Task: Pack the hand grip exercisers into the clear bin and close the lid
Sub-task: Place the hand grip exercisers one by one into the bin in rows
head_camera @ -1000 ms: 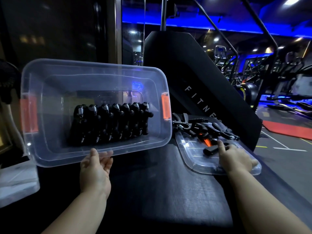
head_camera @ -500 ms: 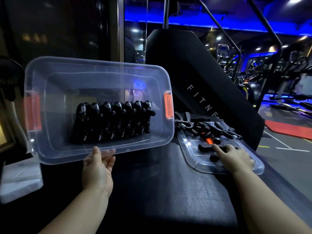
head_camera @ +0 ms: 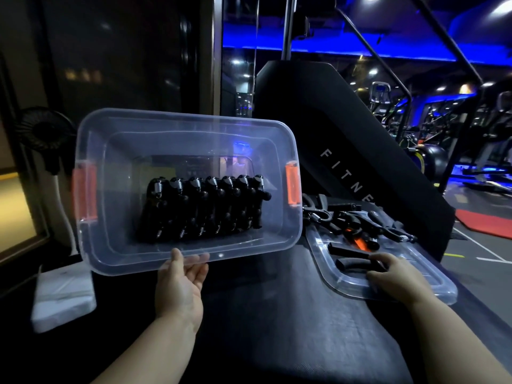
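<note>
**Q:** Left hand?
**A:** My left hand [head_camera: 180, 284] grasps the bin [head_camera: 180, 117] by its near rim, with the thumb inside and the fingers behind the plastic. The bin is tipped up, opening toward me.

**Q:** Contents?
**A:** A row of exercisers [head_camera: 205, 209] is packed side by side just above my thumb. There's an orange latch [head_camera: 292, 187] on the end nearer my right hand.

**Q:** Right hand?
**A:** My right hand [head_camera: 399, 278] is on the lid [head_camera: 346, 282], which lies flat on the pad [head_camera: 277, 328] beside the bin. My fingertips touch the end of a loose exerciser [head_camera: 357, 264] just left of the hand. I can't tell whether I've clenched it or am only touching it.

**Q:** Others unpacked?
**A:** A pile [head_camera: 360, 225] sits beyond my right fingers at the lid's far end.

**Q:** Anything else?
**A:** A white pack [head_camera: 63, 297] is left of my left hand, with a fan [head_camera: 44, 134] beyond it.
</note>
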`<action>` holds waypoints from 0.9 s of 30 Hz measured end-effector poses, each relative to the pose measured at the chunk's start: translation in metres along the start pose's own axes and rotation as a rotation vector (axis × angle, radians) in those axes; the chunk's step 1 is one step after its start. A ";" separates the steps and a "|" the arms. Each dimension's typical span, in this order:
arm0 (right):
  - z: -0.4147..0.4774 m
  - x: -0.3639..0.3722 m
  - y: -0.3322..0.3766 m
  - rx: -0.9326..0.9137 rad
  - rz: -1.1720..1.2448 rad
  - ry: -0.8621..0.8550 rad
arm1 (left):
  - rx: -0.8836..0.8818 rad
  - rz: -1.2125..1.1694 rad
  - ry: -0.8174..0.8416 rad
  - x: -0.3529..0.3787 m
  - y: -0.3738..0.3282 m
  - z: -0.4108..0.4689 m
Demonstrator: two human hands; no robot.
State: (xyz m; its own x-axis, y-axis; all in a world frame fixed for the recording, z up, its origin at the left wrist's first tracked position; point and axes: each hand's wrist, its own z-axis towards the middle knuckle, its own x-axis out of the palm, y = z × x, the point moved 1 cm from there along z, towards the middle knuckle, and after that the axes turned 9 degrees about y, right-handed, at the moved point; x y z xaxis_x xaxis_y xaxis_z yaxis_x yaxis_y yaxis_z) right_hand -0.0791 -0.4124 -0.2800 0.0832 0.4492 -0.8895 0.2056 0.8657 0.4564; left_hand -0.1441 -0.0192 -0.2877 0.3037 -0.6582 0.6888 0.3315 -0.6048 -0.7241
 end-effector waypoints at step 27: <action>-0.004 0.004 0.016 -0.189 0.040 -0.071 | -0.013 0.014 -0.017 0.000 -0.002 -0.001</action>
State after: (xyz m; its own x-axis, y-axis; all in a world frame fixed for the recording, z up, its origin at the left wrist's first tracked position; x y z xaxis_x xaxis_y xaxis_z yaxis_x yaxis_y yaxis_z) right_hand -0.0799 -0.3957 -0.2765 0.1574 0.4736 -0.8665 0.0142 0.8763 0.4815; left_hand -0.1460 -0.0184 -0.2859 0.3233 -0.6588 0.6794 0.3161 -0.6015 -0.7337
